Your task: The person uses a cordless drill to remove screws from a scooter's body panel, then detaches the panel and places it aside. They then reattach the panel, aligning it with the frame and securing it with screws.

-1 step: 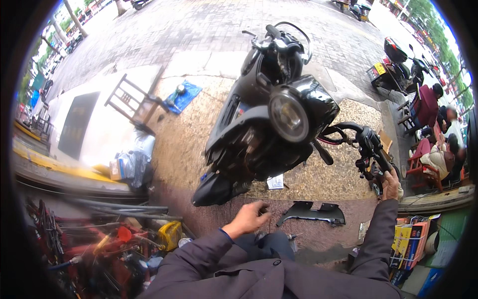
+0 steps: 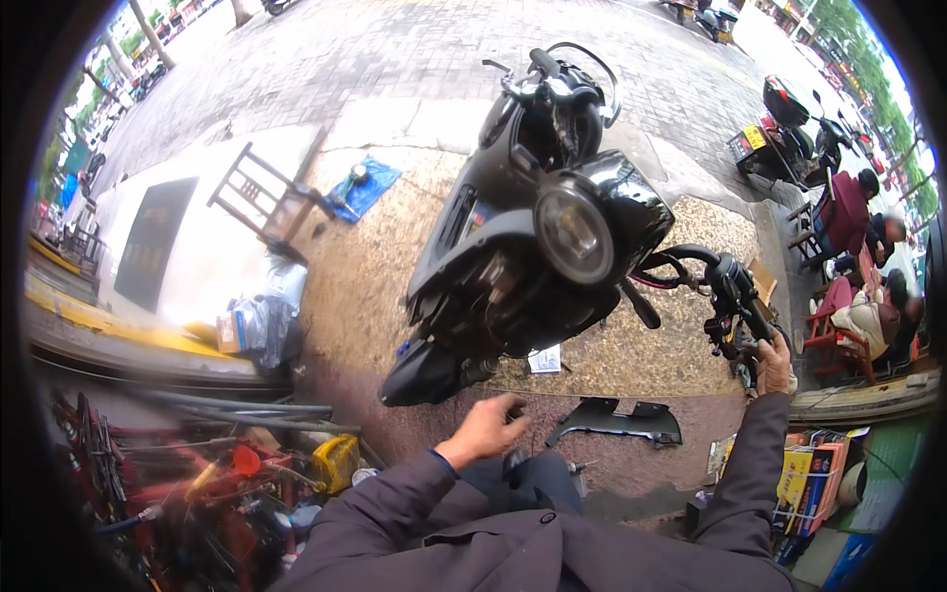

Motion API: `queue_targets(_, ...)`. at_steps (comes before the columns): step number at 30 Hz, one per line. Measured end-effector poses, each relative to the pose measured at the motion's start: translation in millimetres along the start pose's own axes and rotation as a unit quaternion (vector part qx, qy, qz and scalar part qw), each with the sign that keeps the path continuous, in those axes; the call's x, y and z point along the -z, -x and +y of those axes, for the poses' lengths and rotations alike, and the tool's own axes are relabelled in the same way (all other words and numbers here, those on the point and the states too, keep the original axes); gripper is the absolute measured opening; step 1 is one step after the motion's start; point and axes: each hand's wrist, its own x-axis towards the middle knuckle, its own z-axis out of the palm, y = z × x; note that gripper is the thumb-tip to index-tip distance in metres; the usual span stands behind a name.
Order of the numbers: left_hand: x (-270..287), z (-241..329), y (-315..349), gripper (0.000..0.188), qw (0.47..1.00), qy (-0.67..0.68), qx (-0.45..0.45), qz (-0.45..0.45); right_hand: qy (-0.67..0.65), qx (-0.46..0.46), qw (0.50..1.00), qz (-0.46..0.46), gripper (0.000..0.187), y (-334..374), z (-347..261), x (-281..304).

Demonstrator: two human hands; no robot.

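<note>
Our right hand [image 2: 773, 363] was closed around the end of a black handlebar [image 2: 732, 288], fingers wrapped on the grip, to the right of the black scooter [image 2: 533, 237]. Our left hand [image 2: 487, 427] was half open, its fingers curled inward with a gap before the thumb, just on our side of the scooter; the two hands were well apart. The scooter stood directly in front of us, its shell smooth and glossy around a round glass headlight [image 2: 574, 232].

Between the scooter and our knees we had a curved black plastic panel [image 2: 619, 422] lying on the dark reddish floor [image 2: 404, 434], near the left hand. A flat white paper [image 2: 545, 359] lay beneath the scooter's near side, on speckled, pebbly paving [image 2: 651, 345].

To the scooter's left we saw a crumpled blue sheet [image 2: 367, 189], a wooden chair [image 2: 261, 202] with a slatted back, and wrinkled pale plastic bags [image 2: 279, 314]. Nearer us on that side were a ribbed yellow container [image 2: 336, 464] and a red funnel [image 2: 247, 460]. To the scooter's right, nearer us, we had strapped, bright-coloured boxes [image 2: 804, 483]; farther off, people [image 2: 844, 212] sat on chairs.
</note>
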Motion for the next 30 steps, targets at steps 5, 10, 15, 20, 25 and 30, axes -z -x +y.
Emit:
queue_targets(5,20,17,-22,0.036,0.997,0.034,-0.01,0.064,0.45,0.057,0.891,0.019,0.024,-42,-10,7)
queue_targets(10,18,38,-36,0.036,0.997,0.053,-0.011,0.06,0.54,0.146,0.829,-0.017,0.028,-63,-7,-3)
queue_targets(15,17,44,-55,0.037,0.996,0.061,0.036,0.062,0.556,0.098,0.825,-0.026,0.031,-64,-17,-15)
queue_targets(20,-2,50,-71,0.039,0.997,0.065,0.035,0.026,0.573,0.069,0.817,-0.013,0.036,-63,-20,-19)
queue_targets(25,-22,69,-83,0.04,0.999,0.039,0.002,-0.031,0.544,0.097,0.833,-0.026,0.035,-61,-17,-18)
queue_targets(30,-16,81,-81,0.041,0.999,0.03,-0.021,-0.035,0.584,0.105,0.805,-0.008,0.028,-58,-21,-19)
